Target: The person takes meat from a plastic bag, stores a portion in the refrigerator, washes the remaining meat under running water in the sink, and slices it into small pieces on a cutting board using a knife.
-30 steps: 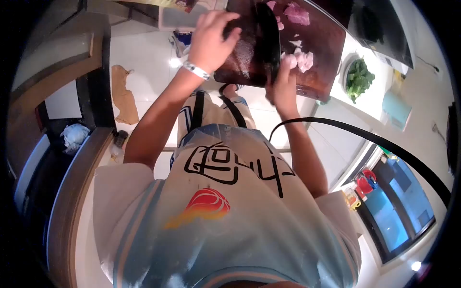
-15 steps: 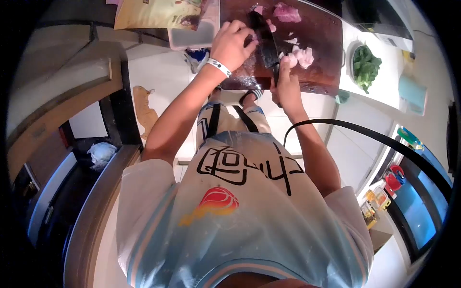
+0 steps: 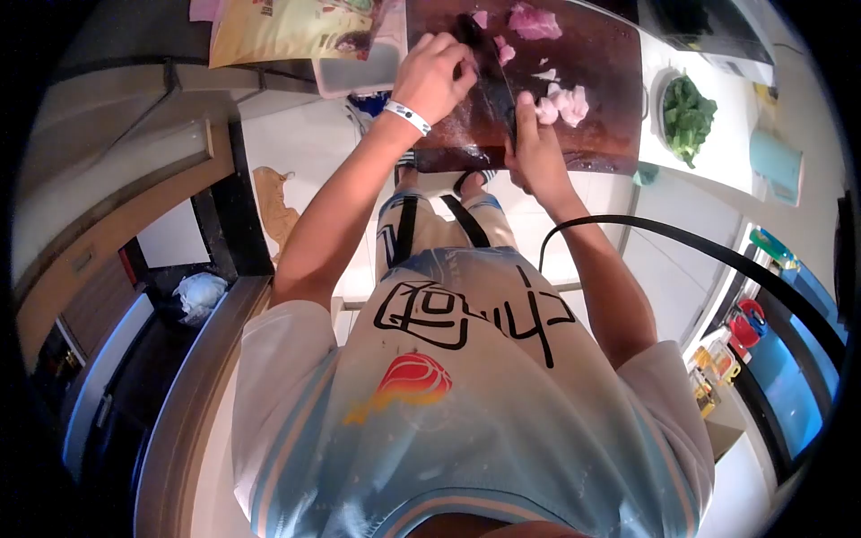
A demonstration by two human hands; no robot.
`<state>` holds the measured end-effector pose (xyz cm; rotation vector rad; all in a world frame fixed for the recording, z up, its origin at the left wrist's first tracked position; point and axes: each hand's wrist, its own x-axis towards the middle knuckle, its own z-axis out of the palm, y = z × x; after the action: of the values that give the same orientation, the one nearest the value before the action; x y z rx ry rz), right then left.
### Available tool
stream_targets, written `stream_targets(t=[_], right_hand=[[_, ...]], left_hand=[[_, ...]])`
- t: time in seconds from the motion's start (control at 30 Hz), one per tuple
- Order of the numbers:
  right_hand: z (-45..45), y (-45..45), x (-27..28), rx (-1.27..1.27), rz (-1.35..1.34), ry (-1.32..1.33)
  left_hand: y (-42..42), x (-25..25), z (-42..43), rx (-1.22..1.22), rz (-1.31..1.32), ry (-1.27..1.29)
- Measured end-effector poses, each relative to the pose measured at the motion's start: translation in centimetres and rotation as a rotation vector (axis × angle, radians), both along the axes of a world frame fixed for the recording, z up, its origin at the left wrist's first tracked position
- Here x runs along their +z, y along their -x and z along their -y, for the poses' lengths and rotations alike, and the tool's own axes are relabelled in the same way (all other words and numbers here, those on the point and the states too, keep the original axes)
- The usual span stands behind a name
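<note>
My right hand (image 3: 540, 161) is closed round the handle of a dark-bladed kitchen knife (image 3: 492, 79), thumb lying along its top. The blade points away from me over a brown cutting board (image 3: 601, 99). Just left of the blade, my left hand (image 3: 437, 76) is closed with curled fingers on a small piece of meat, mostly hidden beneath them. Pale pink chopped pieces (image 3: 567, 105) lie right of the knife. A larger chunk of pink meat (image 3: 535, 21) sits toward the far edge, with small bits (image 3: 504, 50) close to the blade.
A bowl of green leaves (image 3: 688, 117) stands on the white counter to the right, near a light blue cup (image 3: 776, 168). Left of the board are a clear plastic tray (image 3: 350, 77) and a yellow food packet (image 3: 282, 34). A black strap (image 3: 682, 230) arches across the right side.
The knife blade has turned more edge-on and shifted slightly left at its near end. My left hand stays beside it with only a slight shift. The chopped pieces keep their places.
</note>
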<state>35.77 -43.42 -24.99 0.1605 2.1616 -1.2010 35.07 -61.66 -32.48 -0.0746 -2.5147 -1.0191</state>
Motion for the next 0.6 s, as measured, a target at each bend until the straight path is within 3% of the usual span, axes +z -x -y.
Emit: stream_targets(t=[0.2,0.3,0.33,0.4,0.47,0.5,0.57,0.6], right_hand=[[0.3,0.6,0.5,-0.089,0.106,0.061],[-0.7,-0.8,1.2,-0.039,0.029,0.000],[-0.6,-1.1,0.2,0.007,-0.150,0.026],[-0.3,-0.4,-1.2,0.047,-0.237,0.021],[0.6,1.2,1.0,-0.039,0.125,-0.054],[0.1,1.2,0.8,0.059,0.110,-0.005],[0.1,-0.4,-0.3,0.013,-0.201,0.036],[0.0,-0.9,-0.6,-0.027,-0.214,0.033]], left_hand=[[0.8,-0.8,0.3,-0.011,-0.041,-0.016],[0.5,-0.5,0.4,-0.030,-0.055,0.003],[0.2,-0.7,0.1,-0.027,-0.054,-0.008],[0.5,-1.0,-0.1,-0.027,-0.064,-0.024],[0.6,-1.1,-0.1,-0.021,-0.069,-0.035],[0.6,-1.0,-0.1,-0.015,-0.075,-0.041],[0.6,-0.9,-0.2,-0.014,-0.087,-0.043],[0.5,-0.9,-0.3,-0.016,-0.089,-0.046]])
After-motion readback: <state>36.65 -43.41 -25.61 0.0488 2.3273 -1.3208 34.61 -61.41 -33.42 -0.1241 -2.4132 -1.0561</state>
